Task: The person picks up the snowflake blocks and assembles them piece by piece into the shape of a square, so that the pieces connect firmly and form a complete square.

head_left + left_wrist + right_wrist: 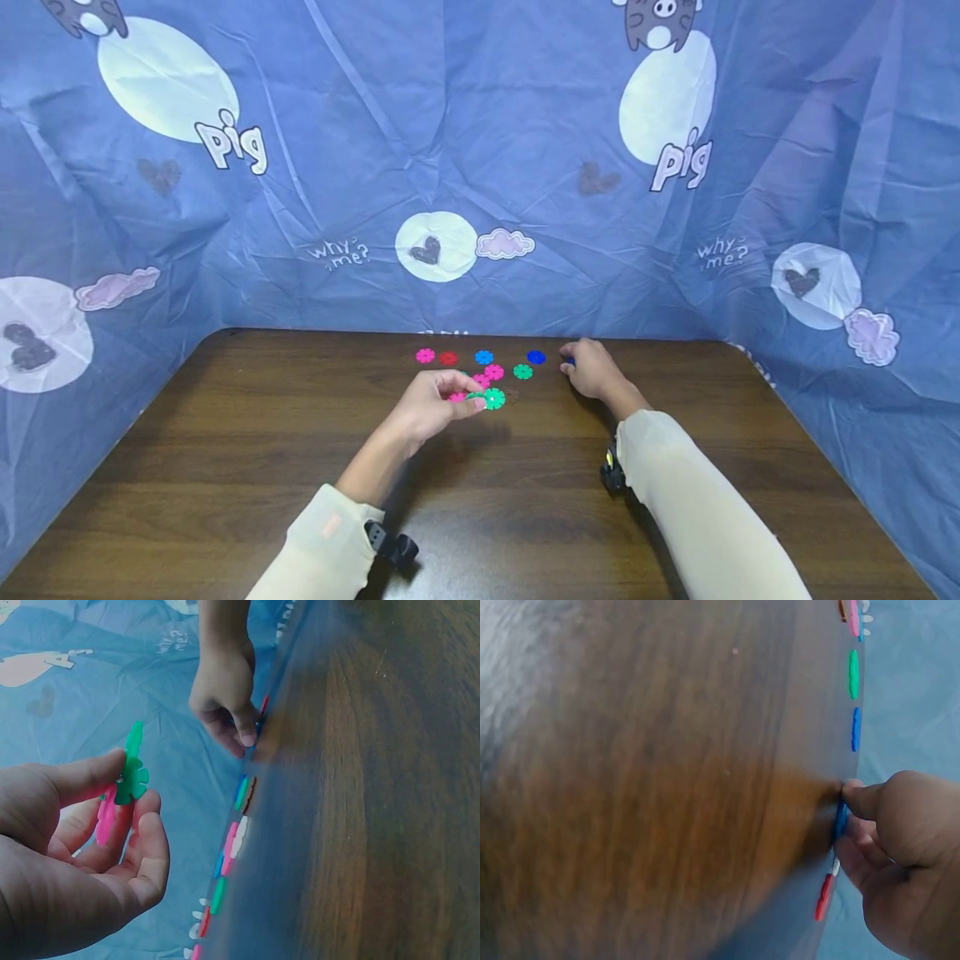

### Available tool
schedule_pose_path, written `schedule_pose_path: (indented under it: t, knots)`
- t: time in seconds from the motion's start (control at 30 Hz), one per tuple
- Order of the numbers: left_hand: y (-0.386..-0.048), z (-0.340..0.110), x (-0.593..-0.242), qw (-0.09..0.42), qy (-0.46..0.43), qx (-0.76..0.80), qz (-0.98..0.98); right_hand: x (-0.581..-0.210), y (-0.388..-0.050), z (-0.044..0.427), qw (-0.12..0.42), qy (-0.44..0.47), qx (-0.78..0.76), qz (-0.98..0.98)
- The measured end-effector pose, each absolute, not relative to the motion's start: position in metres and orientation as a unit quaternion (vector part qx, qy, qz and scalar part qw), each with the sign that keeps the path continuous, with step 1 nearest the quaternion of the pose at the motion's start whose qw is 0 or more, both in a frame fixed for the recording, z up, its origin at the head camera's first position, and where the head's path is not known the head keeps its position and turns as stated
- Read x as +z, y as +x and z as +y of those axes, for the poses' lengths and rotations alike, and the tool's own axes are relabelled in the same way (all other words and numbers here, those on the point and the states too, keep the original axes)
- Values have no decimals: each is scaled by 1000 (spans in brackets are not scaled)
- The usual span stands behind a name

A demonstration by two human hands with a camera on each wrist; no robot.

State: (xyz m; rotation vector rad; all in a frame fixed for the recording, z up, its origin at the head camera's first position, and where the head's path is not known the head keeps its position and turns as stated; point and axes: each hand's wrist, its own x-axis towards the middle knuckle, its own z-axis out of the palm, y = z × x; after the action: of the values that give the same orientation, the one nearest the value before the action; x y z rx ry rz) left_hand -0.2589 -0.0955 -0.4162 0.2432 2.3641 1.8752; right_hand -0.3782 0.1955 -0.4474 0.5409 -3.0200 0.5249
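Note:
My left hand [431,408] is raised over the table and pinches joined plastic snowflake discs between thumb and fingers. Green discs [133,781] and a pink disc [106,816] show in that cluster in the left wrist view. Near the table's far edge, my right hand [596,371] has its thumb and fingertips on the two ends of a blue snowflake disc [841,820]. That disc is low at the tabletop and mostly covered by the hand in the head view. Another blue disc [536,357] lies just left of the right hand.
Loose discs lie at the back of the brown table [247,467]: pink [425,356], red [448,358], light blue [484,357] and green [522,372]. Another red disc [823,898] sits beyond the right hand. A blue printed cloth [360,167] hangs around the table.

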Motion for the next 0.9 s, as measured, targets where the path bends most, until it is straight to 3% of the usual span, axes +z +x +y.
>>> schedule_pose_path:
  t: [0.73,0.9]
  knots:
    - [-258,-96,-416,58,86,621,777,-445,-376,210,-58,146,282,-946]
    - [-257,-95,-415,55,86,622,776,-443,-375,214,-51,160,295,-941]
